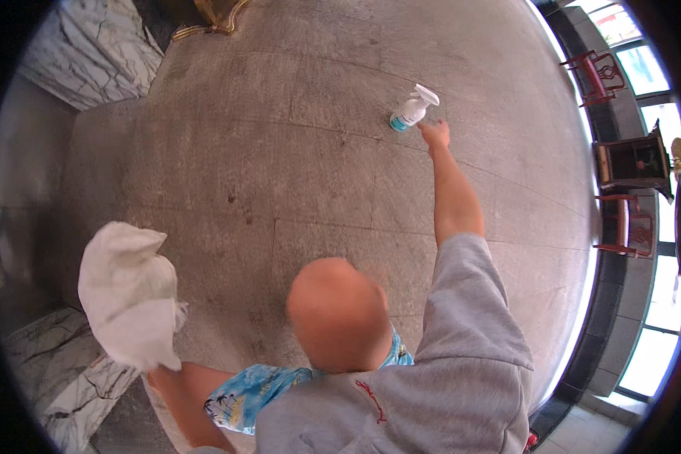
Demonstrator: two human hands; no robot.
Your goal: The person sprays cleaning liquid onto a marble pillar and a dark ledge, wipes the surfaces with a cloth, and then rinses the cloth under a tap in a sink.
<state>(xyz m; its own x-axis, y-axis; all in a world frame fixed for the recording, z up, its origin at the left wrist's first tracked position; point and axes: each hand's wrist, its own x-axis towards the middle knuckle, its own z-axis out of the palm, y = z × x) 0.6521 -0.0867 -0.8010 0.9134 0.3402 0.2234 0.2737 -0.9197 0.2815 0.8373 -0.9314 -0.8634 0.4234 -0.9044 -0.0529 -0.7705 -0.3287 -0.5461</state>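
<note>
A white trigger spray bottle (410, 113) with a teal band at its base stands on the grey floor. My right hand (436, 135) reaches out at arm's length beside it, with finger and thumb apart. The fingertips are close to the bottle's lower side; whether they touch it I cannot tell. At the lower left, a white cloth (127, 301) hangs bunched from my left hand (158, 375). The cloth covers most of that hand, so its fingers are hidden.
White-and-black marble panels (99, 51) rise at left, beside a dark shiny surface (25, 153). A gilded furniture foot (221, 22) shows at the top. Red wooden chairs (596, 78) and a dark wooden cabinet (630, 164) line the windows at right. My bent knee (340, 312) is below me.
</note>
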